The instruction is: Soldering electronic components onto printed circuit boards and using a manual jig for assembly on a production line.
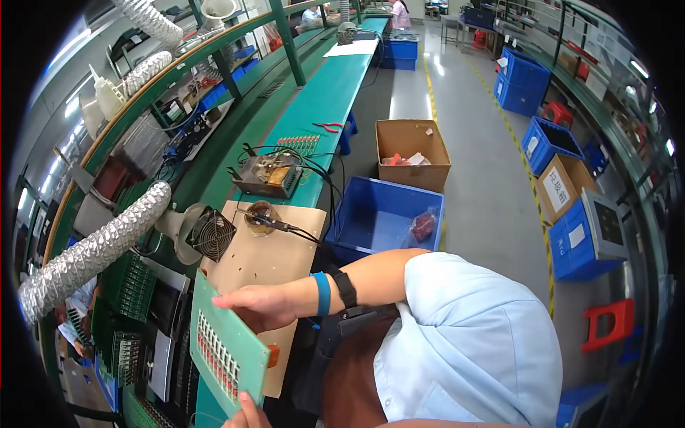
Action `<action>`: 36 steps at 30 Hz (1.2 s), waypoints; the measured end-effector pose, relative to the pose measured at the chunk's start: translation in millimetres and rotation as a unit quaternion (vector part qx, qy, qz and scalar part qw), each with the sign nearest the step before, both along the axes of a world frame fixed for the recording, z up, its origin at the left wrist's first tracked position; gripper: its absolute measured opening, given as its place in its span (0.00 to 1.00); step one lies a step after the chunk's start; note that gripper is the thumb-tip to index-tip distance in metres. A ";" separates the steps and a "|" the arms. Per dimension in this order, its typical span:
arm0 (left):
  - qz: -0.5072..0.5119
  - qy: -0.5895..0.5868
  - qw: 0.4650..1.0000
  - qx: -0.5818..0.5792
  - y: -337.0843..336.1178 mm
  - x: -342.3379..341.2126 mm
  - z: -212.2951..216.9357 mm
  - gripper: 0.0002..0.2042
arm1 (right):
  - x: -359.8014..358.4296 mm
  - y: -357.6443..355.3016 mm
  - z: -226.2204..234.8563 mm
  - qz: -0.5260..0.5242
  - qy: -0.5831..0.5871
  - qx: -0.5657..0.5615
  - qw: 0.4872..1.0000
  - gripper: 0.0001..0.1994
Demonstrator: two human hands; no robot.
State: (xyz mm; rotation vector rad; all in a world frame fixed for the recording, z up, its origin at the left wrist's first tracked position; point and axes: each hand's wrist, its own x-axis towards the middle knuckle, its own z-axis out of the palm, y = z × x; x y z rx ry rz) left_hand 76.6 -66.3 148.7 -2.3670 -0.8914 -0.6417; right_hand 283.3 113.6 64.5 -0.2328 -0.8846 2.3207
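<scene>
A green circuit board (239, 341) is tilted up in front of me, with rows of small red and white parts on its face. My right hand (262, 307) is closed on its upper edge, the thumb over the top and the other fingers partly behind it. A blue strap and a black band circle that wrist. At the lower edge of the picture, my left hand (246, 415) pinches the board's bottom corner; the rest of this hand is cut off. Beyond the board lies a tan sheet (285, 260), carrying a round holder (264, 214) and a black-handled soldering iron (280, 226).
A black fan (212, 234) and a silver duct (100, 250) stand left of the sheet. A wired metal box (267, 175), another board (298, 145) and red pliers (328, 127) rest on the green bench. Beside it are a blue bin (389, 207) and a cardboard box (414, 153).
</scene>
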 end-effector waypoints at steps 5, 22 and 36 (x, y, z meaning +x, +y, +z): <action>-0.054 -0.031 0.995 -0.072 9.0 -19.2 -27.4 0.12 | 8.2 -0.6 -23.7 -0.049 0.016 -0.009 0.999 0.23; 0.190 -0.671 0.588 -0.409 38.5 -80.2 -123.3 0.16 | -7.0 52.8 -65.0 -0.106 -0.201 0.099 0.969 0.17; 0.281 -0.602 0.570 -0.484 59.0 -98.0 -141.7 0.20 | -38.9 71.1 -70.7 -0.074 -0.369 0.270 0.886 0.32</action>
